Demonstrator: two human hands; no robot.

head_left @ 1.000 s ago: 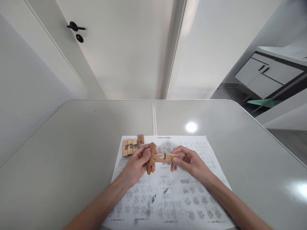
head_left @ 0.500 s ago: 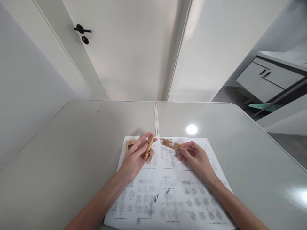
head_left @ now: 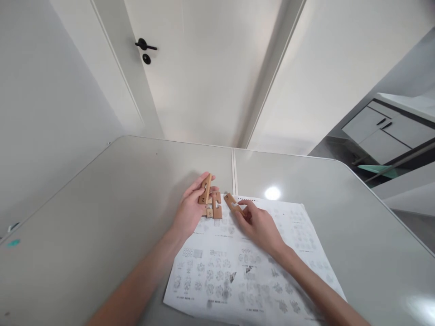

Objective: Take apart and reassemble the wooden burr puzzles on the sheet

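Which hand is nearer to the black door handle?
Left. The left hand, holding a wooden block, is below the handle and slightly right in the picture; the right hand is lower and farther right.

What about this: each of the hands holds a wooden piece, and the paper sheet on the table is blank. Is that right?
Not quite: the head view shows the paper sheet bearing small printed figures, not blank. The left hand holds a wooden piece, the right hand another piece.
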